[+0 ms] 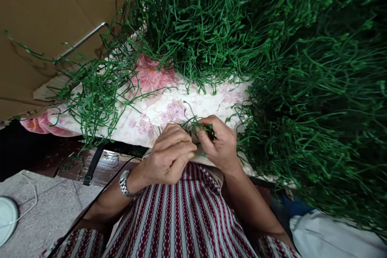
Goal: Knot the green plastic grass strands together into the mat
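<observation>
Both hands meet low in the middle, over the near edge of the flowered cloth (pixel 198 106). My left hand (pixel 169 154), with a metal watch on its wrist, is closed in a pinch; what lies between its fingers is too small to name. Close to its right, my right hand (pixel 218 141) is curled round thin green stems (pixel 193 121) that stick out toward my left hand. A small dark, shiny spot shows inside its curled fingers. A loose tangle of green stems (pixel 93 98) lies on the cloth at the left.
A huge heap of green stems (pixel 217 24) fills the back and right. Brown cardboard (pixel 54 4) stands at the upper left, with a bent metal rod (pixel 81 41) before it. A black strap (pixel 93 165) hangs below the cloth. A round white object (pixel 7 219) is at the lower left.
</observation>
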The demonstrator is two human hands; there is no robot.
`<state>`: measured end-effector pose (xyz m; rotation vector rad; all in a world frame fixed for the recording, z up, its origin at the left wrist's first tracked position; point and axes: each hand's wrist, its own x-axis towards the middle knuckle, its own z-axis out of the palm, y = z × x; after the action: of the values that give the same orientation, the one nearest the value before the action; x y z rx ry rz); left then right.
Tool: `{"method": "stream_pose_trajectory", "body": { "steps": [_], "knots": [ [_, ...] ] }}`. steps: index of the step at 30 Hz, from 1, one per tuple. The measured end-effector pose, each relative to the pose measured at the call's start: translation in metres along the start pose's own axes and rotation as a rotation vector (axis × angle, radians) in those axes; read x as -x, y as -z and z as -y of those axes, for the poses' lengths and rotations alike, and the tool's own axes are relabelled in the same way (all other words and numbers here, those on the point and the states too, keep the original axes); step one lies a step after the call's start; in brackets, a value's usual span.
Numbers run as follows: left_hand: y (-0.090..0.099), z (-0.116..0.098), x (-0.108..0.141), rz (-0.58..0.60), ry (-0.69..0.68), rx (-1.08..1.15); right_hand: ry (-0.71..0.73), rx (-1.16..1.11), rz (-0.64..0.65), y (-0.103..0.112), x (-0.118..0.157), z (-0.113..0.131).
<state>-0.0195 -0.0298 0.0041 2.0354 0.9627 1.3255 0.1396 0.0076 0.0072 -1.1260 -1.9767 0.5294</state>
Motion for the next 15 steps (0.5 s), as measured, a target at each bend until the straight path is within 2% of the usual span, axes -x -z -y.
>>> {"method": "stream_pose_trajectory", "body": {
  "steps": [3, 5, 10, 15],
  "knots": [
    [-0.0012, -0.0002, -0.0017, -0.146, 0.150, 0.052, -0.004, -0.102, 0.008, 0.0005, 0.0012, -0.0005],
    [-0.0020, -0.0013, -0.0047, -0.178, 0.215, -0.020, 0.002, -0.158, 0.030, -0.0010, 0.0025, -0.0011],
    [-0.0069, -0.0011, -0.0093, -0.160, 0.221, -0.206, 0.022, -0.290, 0.014, -0.0074, 0.0033, -0.0003],
    [-0.0087, 0.0042, -0.0058, -0.212, 0.205, -0.242, 0.081, -0.399, 0.043, -0.0082, 0.0021, -0.0022]
  ]
}}
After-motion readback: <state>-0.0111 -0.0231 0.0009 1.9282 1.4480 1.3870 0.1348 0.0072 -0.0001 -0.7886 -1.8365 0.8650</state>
